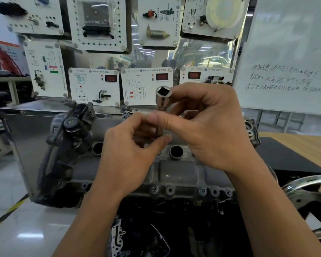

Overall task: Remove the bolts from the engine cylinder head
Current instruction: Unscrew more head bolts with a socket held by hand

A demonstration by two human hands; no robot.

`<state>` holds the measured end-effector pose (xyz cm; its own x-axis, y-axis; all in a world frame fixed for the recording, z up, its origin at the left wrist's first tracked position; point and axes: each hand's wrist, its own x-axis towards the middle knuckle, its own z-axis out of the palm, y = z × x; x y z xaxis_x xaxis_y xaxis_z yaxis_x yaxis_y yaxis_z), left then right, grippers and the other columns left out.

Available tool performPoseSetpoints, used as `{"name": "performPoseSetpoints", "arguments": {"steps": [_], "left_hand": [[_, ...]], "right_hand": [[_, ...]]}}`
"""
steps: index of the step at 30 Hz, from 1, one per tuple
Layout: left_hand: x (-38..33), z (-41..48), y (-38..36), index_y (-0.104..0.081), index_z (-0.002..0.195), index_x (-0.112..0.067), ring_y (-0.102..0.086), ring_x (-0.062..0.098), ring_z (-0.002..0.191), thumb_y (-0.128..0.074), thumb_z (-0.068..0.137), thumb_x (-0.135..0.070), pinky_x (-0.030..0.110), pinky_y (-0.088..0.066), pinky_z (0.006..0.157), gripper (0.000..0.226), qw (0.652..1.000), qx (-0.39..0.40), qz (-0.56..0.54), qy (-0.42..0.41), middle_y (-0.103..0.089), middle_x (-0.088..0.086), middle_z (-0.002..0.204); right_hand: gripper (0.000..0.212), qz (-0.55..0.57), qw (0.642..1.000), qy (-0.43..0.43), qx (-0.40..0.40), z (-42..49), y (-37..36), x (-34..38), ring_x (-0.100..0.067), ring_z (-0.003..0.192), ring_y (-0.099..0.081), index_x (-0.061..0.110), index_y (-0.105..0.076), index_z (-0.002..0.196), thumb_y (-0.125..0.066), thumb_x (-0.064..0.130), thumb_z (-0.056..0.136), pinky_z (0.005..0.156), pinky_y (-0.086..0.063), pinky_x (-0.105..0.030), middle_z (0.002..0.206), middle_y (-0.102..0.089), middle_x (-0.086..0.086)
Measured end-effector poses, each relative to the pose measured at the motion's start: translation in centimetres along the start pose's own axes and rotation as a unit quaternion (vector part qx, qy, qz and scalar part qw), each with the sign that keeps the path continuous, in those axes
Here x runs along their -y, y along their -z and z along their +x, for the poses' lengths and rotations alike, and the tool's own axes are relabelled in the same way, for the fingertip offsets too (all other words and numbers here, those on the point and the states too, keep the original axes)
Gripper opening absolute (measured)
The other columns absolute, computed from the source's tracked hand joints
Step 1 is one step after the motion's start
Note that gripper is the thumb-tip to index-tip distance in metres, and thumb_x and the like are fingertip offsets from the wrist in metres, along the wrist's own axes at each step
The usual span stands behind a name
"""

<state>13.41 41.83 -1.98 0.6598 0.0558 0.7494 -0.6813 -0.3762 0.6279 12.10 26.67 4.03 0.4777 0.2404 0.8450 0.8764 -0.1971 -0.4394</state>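
Both busy: right hand (pixel 211 130) curled round socket (pixel 162 98), left hand (pixel 130 145) pinching shaft (pixel 158 127) below. Risk: pinch slips, shaft drops into cylinder head (pixel 180 173)'s open well (pixel 176 152) at 5 o'clock.

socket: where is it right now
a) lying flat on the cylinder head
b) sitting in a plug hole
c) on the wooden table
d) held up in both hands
d: the socket is raised above the cylinder head, with the right hand curled round its upper part and the left hand pinching its lower end.
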Motion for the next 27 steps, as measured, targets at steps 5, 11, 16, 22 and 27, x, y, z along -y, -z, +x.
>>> {"name": "performPoseSetpoints", "arguments": {"steps": [5,11,16,22,27], "left_hand": [[-0.1,0.2,0.7,-0.061,0.128,-0.034,-0.064,0.004,0.116,-0.062,0.094,-0.008,0.022,-0.051,0.097,0.042,0.990,0.092,-0.059,-0.086,-0.069,-0.019,0.122],[-0.1,0.2,0.6,-0.072,0.104,-0.025,-0.074,0.008,0.089,-0.074,0.084,-0.007,0.024,-0.059,0.079,0.026,0.994,-0.012,-0.079,-0.075,-0.077,-0.013,0.095],[-0.3,0.1,0.2,-0.061,0.084,-0.016,-0.066,0.015,0.062,-0.078,0.075,-0.022,0.030,-0.054,0.054,0.020,0.994,-0.081,-0.042,-0.062,-0.068,-0.004,0.073],[-0.7,0.2,0.4,-0.064,0.113,-0.023,-0.070,0.010,0.099,-0.070,0.088,-0.022,0.029,-0.058,0.084,0.026,0.995,0.027,-0.066,-0.070,-0.072,-0.012,0.104],[-0.6,0.2,0.7,-0.069,0.111,-0.016,-0.073,0.007,0.093,-0.064,0.092,-0.006,0.025,-0.057,0.083,0.022,0.993,0.024,-0.050,-0.106,-0.075,-0.010,0.098]], "right_hand": [[0.015,-0.023,1.000,-0.008,-0.008,0.3,-0.4,0.1,0.001,0.064,-0.058,0.016,-0.074,0.089,-0.083,0.012,0.078,0.063,-0.043,-0.009,0.067,-0.062,0.011],[0.019,-0.070,0.997,-0.015,0.038,0.6,-0.6,0.6,-0.009,0.079,-0.063,0.016,-0.071,0.103,-0.076,0.013,0.085,0.068,-0.046,-0.015,0.088,-0.064,0.009],[0.041,-0.045,0.999,0.012,0.009,0.5,-1.1,1.4,-0.011,0.068,-0.067,0.010,-0.073,0.109,-0.088,0.012,0.071,0.061,-0.049,-0.013,0.086,-0.071,0.002],[0.043,-0.043,0.999,0.010,-0.005,0.7,-1.1,1.6,0.000,0.087,-0.072,0.008,-0.068,0.121,-0.081,0.007,0.080,0.077,-0.056,-0.018,0.091,-0.075,0.008],[0.068,-0.103,0.990,-0.015,0.097,0.6,-0.3,1.8,0.005,0.109,-0.063,0.016,-0.029,0.153,-0.065,0.016,0.094,0.087,-0.046,-0.014,0.107,-0.073,0.013]]}}
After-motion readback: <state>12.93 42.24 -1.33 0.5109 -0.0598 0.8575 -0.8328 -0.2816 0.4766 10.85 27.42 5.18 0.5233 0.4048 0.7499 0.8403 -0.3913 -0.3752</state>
